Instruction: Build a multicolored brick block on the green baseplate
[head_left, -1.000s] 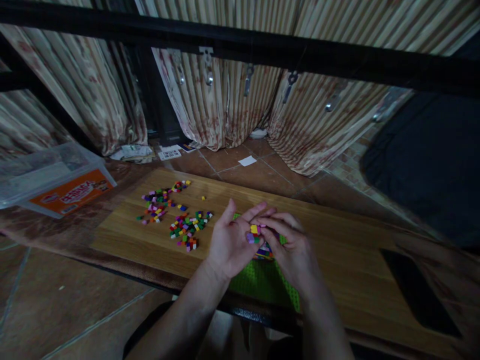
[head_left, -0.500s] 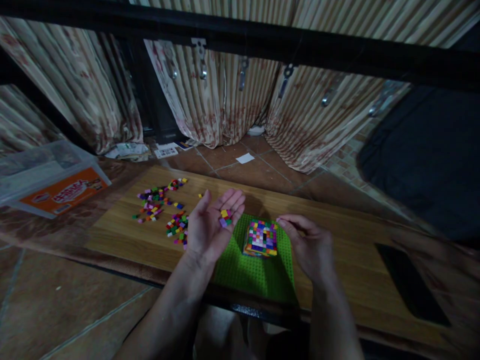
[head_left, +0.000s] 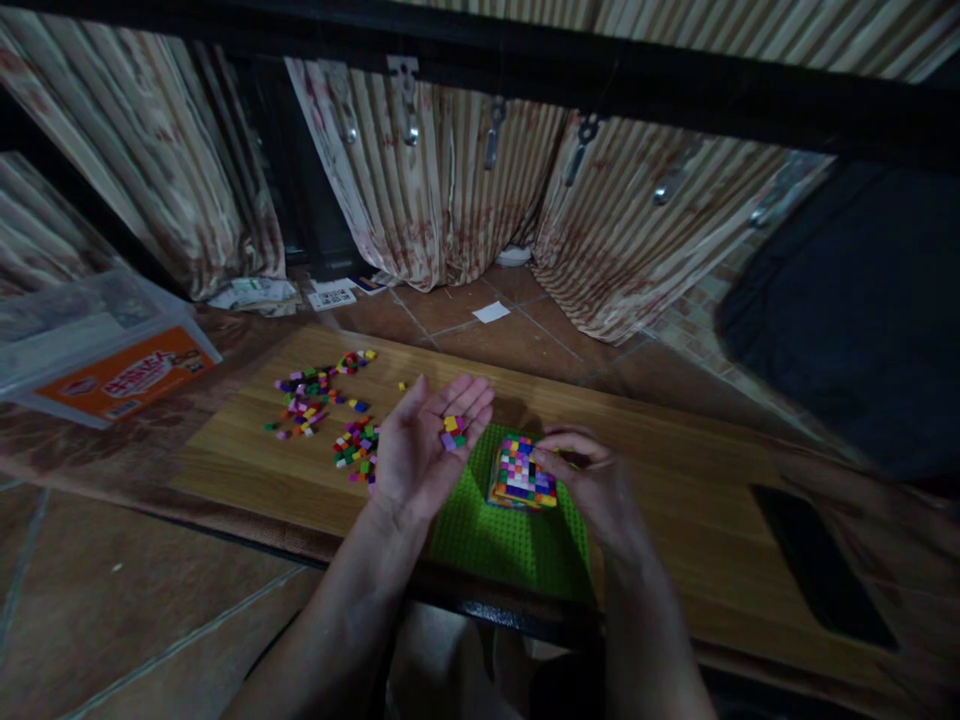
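My left hand [head_left: 420, 450] is palm up with its fingers stretched out, holding several small toy bricks [head_left: 453, 432] in yellow, pink, purple and green on the palm. To its right, a square block of many-coloured toy bricks [head_left: 517, 475] stands on a green studded baseplate [head_left: 495, 555]. A small dark gap shows in its top layer. My right hand [head_left: 589, 480] has thumb and forefinger pinched together at the block's upper right. Whatever lies between those fingertips is too small to make out.
Loose toy bricks [head_left: 304, 408] lie scattered on the left of the wooden tabletop [head_left: 255, 450]. Beyond the left end stands a clear plastic box [head_left: 112, 360] with an orange label. A flat black object [head_left: 821, 565] rests at the right. Curtains [head_left: 465, 190] hang behind.
My right hand has moved left, from beside the brick block to its top right part. The left hand still holds its bricks in nearly the same place.
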